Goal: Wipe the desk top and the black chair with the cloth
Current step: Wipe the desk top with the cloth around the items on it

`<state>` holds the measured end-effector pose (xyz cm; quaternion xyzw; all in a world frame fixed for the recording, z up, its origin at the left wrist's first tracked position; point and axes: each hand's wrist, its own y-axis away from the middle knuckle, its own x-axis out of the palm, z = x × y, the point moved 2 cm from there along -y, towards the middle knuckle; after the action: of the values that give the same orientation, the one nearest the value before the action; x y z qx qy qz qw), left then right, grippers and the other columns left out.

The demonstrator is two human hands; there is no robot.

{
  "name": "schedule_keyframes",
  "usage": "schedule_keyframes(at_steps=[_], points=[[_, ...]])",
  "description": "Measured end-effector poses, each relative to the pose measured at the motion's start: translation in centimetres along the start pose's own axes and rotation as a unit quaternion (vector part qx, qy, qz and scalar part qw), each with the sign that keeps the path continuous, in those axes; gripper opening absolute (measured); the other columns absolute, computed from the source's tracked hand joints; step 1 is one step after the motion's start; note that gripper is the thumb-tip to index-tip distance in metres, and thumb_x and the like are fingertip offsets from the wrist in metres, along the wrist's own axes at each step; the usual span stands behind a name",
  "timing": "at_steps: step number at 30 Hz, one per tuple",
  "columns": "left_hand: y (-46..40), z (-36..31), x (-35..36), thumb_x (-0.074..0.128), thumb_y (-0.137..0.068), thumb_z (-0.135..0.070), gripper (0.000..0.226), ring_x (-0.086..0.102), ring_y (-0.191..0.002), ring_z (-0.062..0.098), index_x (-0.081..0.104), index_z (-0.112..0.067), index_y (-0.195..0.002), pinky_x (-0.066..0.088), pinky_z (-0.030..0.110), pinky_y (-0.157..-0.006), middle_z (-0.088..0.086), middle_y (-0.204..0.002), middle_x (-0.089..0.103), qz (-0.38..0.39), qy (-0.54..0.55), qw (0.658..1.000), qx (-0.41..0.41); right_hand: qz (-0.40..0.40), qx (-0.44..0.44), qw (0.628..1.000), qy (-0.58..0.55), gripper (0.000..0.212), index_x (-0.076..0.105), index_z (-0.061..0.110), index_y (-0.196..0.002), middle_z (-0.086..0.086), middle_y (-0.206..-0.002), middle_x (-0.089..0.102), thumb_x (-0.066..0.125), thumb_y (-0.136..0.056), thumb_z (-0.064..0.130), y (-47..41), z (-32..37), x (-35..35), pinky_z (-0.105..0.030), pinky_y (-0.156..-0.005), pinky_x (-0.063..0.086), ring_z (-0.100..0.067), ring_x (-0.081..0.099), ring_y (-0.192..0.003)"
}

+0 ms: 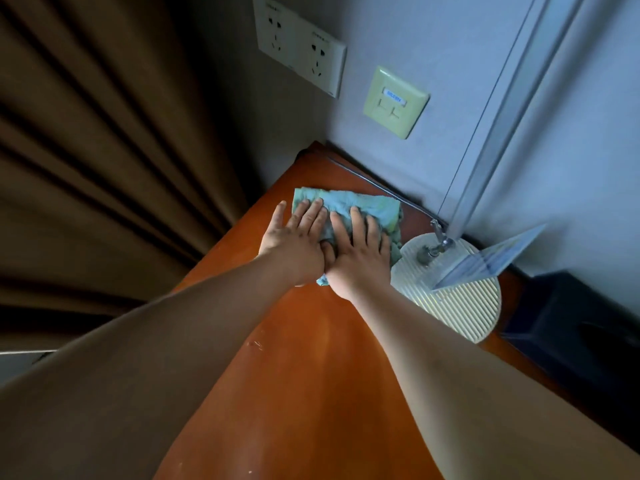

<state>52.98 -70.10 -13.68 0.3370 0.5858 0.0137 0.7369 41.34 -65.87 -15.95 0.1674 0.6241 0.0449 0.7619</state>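
Cloth (360, 202) lies flat on the desk (311, 358), at the far left corner near the wall. Both hands press it down side by side, fingers straight and spread, palms flat; nothing is pinched or gripped. Left hand (298, 237) covers the cloth's left part, its thumb out over bare wood. Right hand (360, 251) sits just beside it, thumbs touching or nearly so, on the cloth's middle.

Progress, as a judgement: desk wiping is under way, at the back corner. The near stretch of desk shows a few pale specks and scratches, so it may not be wiped yet, or those are wear; cannot tell. No black chair in view, so that part looks not yet done.

Materials: the cloth is soft, crumpled, light blue-green with a yellowish patch, folded to a rough rectangle. The desk is smooth reddish-brown wood with a dull sheen and a hard straight edge on the left.

Just right of the cloth stands a round white ribbed lamp base (450, 299) with a metal stem fitting; a clear plastic sign stand (491, 261) leans over it. A thin cable (381, 188) runs along the wall edge. On the wall: a double socket (298, 43) and a yellowed data port (394, 102). Brown pleated curtain (104, 150) hangs left. A dark box (571, 327) sits far right.
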Motion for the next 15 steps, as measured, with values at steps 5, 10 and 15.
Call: schedule_keyframes(at_steps=[5,10,15], points=[[1.3,-0.9,0.6,0.001,-0.104,-0.048,0.065,-0.024,-0.153,0.021,-0.020,-0.019,-0.158,-0.013,0.053,-0.123,0.000,-0.166,-0.026,-0.001,-0.011,1.000,-0.001,0.017,0.007,1.000,0.010,0.065,-0.003,0.039,-0.160,0.001,-0.169,-0.015,0.026,-0.104,0.052,1.5,-0.1,-0.3,-0.050,-0.125,-0.002,-0.027,-0.012,-0.155],[-0.9,0.8,-0.8,0.000,-0.102,-0.050,0.066,-0.022,-0.154,0.020,-0.020,-0.022,-0.158,-0.011,0.054,-0.123,-0.001,-0.166,-0.025,-0.015,-0.063,0.997,0.043,0.079,0.080,0.993,-0.020,0.066,-0.016,0.040,-0.158,0.000,-0.165,-0.030,0.021,-0.104,0.052,-0.4,1.2,-0.7,-0.056,-0.122,-0.008,-0.028,-0.025,-0.153],[-5.9,1.8,-4.3,0.003,-0.105,-0.047,0.064,-0.018,-0.155,0.016,-0.018,-0.022,-0.159,-0.010,0.051,-0.124,-0.004,-0.167,-0.023,-0.027,-0.133,0.983,0.127,0.070,0.201,0.971,-0.104,0.065,-0.014,0.042,-0.158,0.001,-0.167,-0.027,0.019,-0.104,0.057,-3.7,2.1,-1.5,-0.056,-0.121,-0.013,-0.028,-0.026,-0.152]])
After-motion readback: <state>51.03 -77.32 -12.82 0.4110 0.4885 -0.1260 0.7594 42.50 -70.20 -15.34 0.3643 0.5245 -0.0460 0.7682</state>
